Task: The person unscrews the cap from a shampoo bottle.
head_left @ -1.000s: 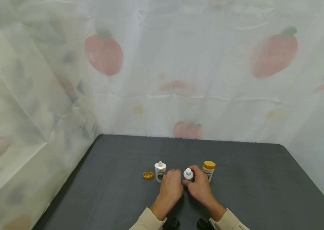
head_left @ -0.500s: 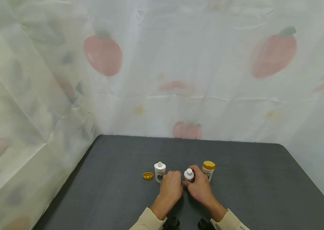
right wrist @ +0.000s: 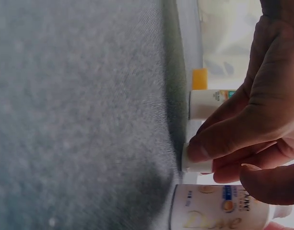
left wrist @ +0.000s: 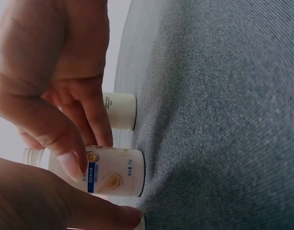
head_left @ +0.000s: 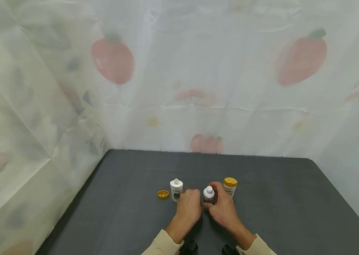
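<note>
A small white Dove bottle point(head_left: 209, 193) stands upright on the dark table, its narrow white top uncovered. My right hand point(head_left: 223, 205) curls round it, thumb and fingers on either side. In the left wrist view, the thumb lies over the bottle's label point(left wrist: 118, 175). Just left of it, my left hand point(head_left: 189, 207) pinches a small white cap point(right wrist: 200, 164) low at the table, seen in the right wrist view. Left of that hand stands a white bottle point(head_left: 176, 189) with a bare nozzle. Its lower part is partly hidden by the hand.
A yellow cap point(head_left: 163, 194) lies left of the nozzle bottle. Behind my right hand stands a white bottle with a yellow cap point(head_left: 230, 182), partly covered by the hand. The grey table point(head_left: 128, 219) meets fruit-patterned sheeting point(head_left: 246, 124) at its back and left.
My right hand's thumb has eased slightly off to the side, and more of the Dove bottle's label shows. My left hand has barely moved. The view has shifted slightly.
</note>
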`<state>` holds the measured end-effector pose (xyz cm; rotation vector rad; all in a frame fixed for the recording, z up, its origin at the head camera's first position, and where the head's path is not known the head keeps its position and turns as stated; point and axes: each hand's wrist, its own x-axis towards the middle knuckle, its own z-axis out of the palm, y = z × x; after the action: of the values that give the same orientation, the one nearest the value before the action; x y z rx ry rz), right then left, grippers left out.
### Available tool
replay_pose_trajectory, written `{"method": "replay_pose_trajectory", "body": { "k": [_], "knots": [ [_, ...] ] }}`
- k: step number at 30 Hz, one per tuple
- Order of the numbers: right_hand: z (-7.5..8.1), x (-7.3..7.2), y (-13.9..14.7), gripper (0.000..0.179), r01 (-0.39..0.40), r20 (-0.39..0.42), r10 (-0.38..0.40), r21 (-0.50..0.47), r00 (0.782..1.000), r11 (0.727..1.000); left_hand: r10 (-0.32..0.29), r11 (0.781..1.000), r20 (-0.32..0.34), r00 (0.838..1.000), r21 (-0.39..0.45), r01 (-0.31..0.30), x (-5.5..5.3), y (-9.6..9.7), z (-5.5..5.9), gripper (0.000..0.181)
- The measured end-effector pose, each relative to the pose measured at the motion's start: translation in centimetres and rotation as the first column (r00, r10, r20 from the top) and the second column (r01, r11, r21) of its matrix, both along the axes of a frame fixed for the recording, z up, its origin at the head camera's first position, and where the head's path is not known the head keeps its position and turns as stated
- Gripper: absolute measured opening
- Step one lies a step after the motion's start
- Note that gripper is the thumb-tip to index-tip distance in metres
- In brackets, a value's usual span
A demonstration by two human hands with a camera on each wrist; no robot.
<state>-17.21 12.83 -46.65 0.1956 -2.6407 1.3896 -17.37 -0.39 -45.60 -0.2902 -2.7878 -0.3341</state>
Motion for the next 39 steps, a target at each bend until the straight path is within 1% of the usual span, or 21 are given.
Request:
{"method": "replay_pose_trajectory", "body": {
  "k": [4,8,11,14,17,19,21,23,25,27,30,33,35,39],
  "knots": [
    [0.7,0.8,0.4,0.064,0.005,-0.009,-0.005,0.020,1.000,1.000,-0.021,1.000,-0.018,1.000,0.012,0.021,0.3,-0.1,0.4,0.015],
    [1.6,1.8,1.0,0.065,0.009,-0.029,-0.007,0.049,1.000,0.999,-0.046,0.998,-0.042,0.998,0.034,0.047,0.8,-0.3,1.2,0.015],
    [2.6,2.9,1.6,0.065,0.015,-0.029,-0.013,0.059,0.999,0.998,-0.064,0.996,-0.044,0.997,0.051,0.066,1.3,-0.3,2.2,0.018],
    [3.7,3.9,2.2,0.063,0.018,-0.038,-0.016,0.041,0.999,0.999,-0.073,0.994,-0.006,0.997,0.085,0.073,1.8,-0.5,3.5,0.032],
    [4.5,4.7,3.1,0.060,0.037,-0.112,-0.036,0.006,0.993,0.999,-0.087,0.989,0.042,0.995,0.122,0.081,2.2,-0.5,4.9,0.050],
    [4.7,4.8,3.9,0.058,0.064,-0.183,-0.067,-0.026,0.981,0.998,-0.106,0.986,0.055,0.993,0.138,0.097,2.2,-0.5,5.7,0.053],
    [4.7,4.8,4.6,0.055,0.098,-0.244,-0.109,-0.056,0.964,0.994,-0.135,0.980,0.053,0.989,0.156,0.125,2.2,-0.2,6.3,0.053],
    [4.4,4.4,5.4,0.054,0.121,-0.269,-0.140,-0.086,0.953,0.989,-0.169,0.971,0.043,0.985,0.178,0.159,2.2,0.2,6.9,0.054],
    [4.1,3.9,6.2,0.053,0.141,-0.245,-0.163,-0.105,0.956,0.984,-0.207,0.961,0.034,0.978,0.196,0.197,1.9,0.8,7.1,0.054],
    [3.7,3.3,6.9,0.053,0.152,-0.199,-0.170,-0.102,0.965,0.983,-0.243,0.947,0.039,0.969,0.227,0.228,1.6,1.6,7.2,0.054],
    [3.2,2.4,7.6,0.052,0.138,-0.090,-0.145,-0.081,0.985,0.987,-0.281,0.930,0.044,0.959,0.258,0.261,0.9,3.0,7.0,0.052],
    [2.7,1.6,7.9,0.052,0.084,-0.013,-0.086,-0.080,0.996,0.993,-0.308,0.918,0.039,0.951,0.276,0.286,0.1,4.3,6.6,0.049],
    [2.3,1.1,7.8,0.051,0.047,0.001,-0.047,-0.102,0.999,0.994,-0.323,0.911,0.031,0.946,0.280,0.302,-0.4,4.9,6.3,0.047],
    [1.4,0.2,7.4,0.047,-0.001,-0.034,-0.004,-0.148,0.999,0.989,-0.328,0.906,0.026,0.944,0.293,0.307,-1.2,5.7,5.8,0.040]
  ]
}}
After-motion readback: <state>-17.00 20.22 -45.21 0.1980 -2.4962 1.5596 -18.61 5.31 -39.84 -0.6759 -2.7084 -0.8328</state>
